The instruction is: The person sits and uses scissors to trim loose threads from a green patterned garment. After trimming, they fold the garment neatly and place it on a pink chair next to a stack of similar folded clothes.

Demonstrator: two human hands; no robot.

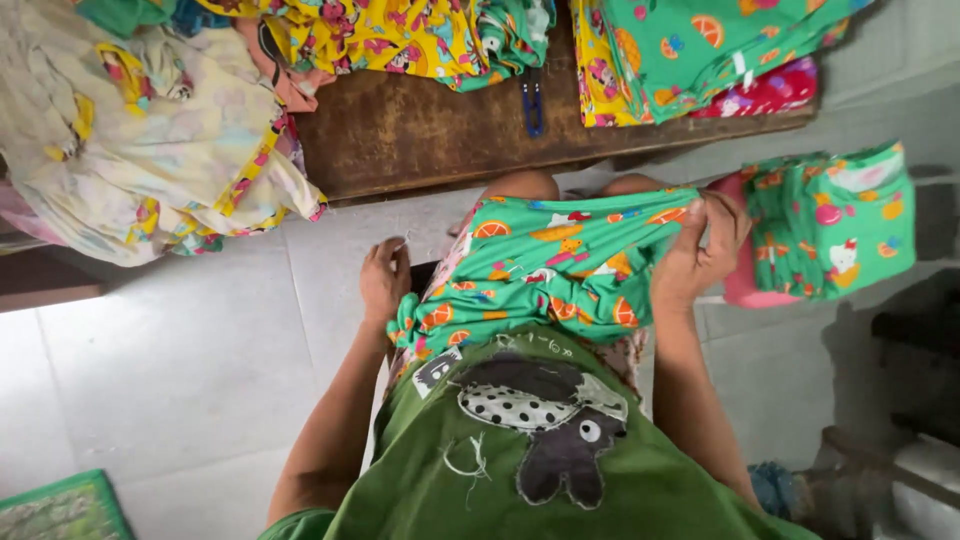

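Both hands, left hand (pixel 384 278) and right hand (pixel 700 250), grip green printed fabric (pixel 545 270) over the lap.

Green fruit-print cloth (pixel 545 265), yellow cartoon-print fabric (pixel 380 35), pale floral bundle (pixel 130 140), dark brown table (pixel 430 135), blue scissors (pixel 533 100)

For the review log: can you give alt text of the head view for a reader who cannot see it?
A seated person's right hand pinches the edge of a green fruit-print cloth on their lap while the left hand holds its other end. A low wooden table ahead carries piles of printed fabric.
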